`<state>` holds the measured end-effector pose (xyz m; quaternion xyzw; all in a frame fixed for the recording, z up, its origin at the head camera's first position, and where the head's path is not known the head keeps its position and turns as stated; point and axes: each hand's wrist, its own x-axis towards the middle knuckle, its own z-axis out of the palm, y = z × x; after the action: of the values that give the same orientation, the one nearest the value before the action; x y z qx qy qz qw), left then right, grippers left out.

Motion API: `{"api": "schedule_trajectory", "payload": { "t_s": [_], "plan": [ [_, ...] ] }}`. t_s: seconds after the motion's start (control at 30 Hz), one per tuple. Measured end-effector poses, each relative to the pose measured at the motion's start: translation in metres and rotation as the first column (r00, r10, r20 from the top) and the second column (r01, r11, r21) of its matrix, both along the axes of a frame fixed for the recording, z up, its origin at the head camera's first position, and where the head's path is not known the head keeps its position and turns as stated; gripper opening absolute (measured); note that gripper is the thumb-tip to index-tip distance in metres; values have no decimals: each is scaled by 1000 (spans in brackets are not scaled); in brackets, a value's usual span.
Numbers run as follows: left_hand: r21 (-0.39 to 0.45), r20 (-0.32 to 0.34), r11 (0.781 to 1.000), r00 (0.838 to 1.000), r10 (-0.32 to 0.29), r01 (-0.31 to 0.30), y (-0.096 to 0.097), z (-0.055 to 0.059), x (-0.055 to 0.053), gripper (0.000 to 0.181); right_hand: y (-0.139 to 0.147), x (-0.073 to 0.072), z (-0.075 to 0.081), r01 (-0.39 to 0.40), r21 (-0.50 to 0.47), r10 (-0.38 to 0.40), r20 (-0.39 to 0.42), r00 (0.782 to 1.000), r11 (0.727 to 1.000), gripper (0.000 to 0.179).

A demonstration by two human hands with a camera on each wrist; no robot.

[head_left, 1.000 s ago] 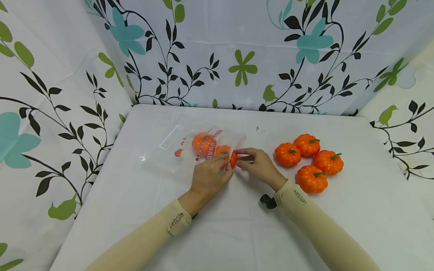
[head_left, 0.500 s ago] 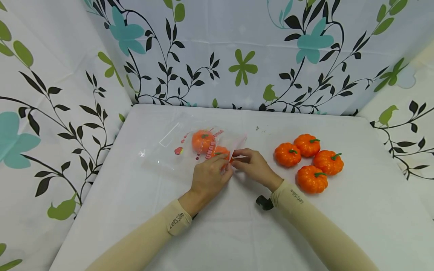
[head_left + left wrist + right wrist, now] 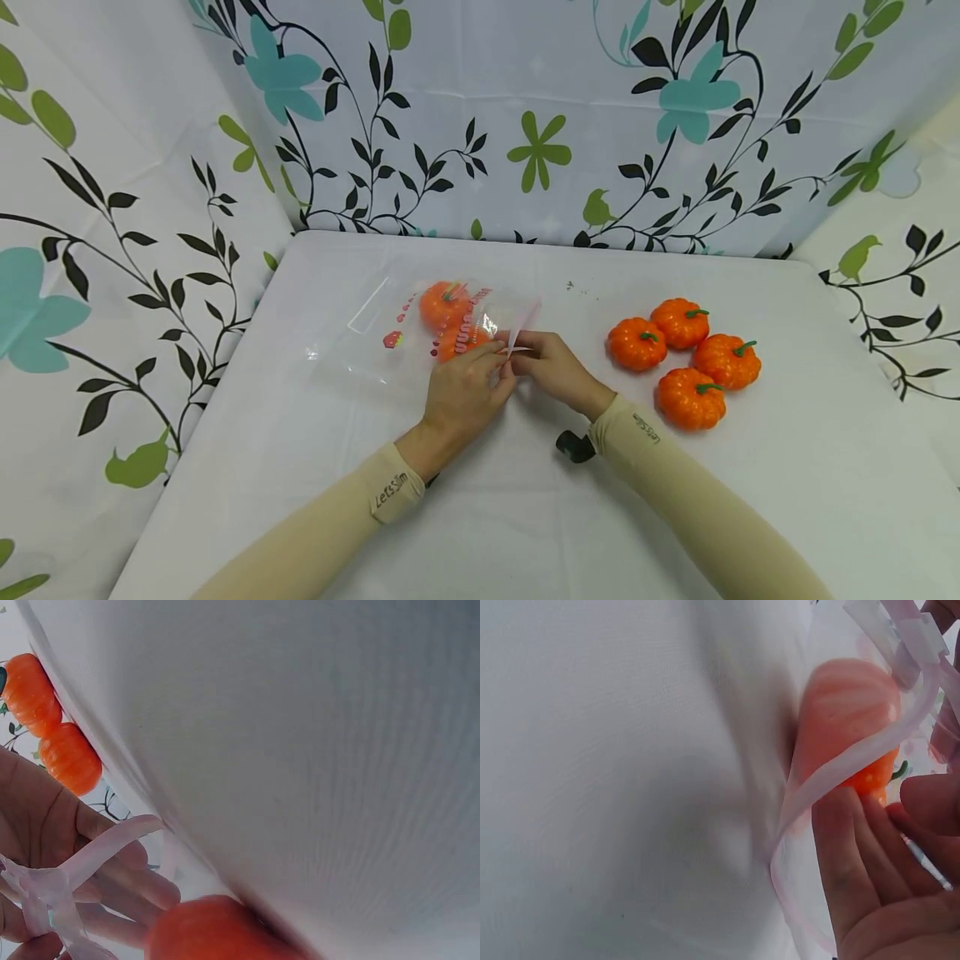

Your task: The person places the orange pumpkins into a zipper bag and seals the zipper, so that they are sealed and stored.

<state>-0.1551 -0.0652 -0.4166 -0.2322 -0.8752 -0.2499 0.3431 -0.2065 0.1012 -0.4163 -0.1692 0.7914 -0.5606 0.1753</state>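
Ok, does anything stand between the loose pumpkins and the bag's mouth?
Yes: the right hand is at the mouth of the clear plastic bag, between it and the loose pumpkins. The left hand pinches the pink edge; nothing else visible intervenes.

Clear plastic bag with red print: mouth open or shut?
Open: the clear plastic bag has its pale pink rim parted in the right wrist view, and the right hand reaches in through it.
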Motion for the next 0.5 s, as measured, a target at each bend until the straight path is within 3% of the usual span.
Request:
{"api": "schedule_trajectory", "payload": {
  "t_s": [0.23,0.5],
  "plan": [
    [9,8,1000,1000,-18,18,-1,-1,0,9,-4,-2,-2,-86,-45,88,35,996,995,42],
    [38,5,999,1000,-26,26,-1,-3,0,7,-2,1,-5,-87,-70,89,23,996,994,39]
  ]
}}
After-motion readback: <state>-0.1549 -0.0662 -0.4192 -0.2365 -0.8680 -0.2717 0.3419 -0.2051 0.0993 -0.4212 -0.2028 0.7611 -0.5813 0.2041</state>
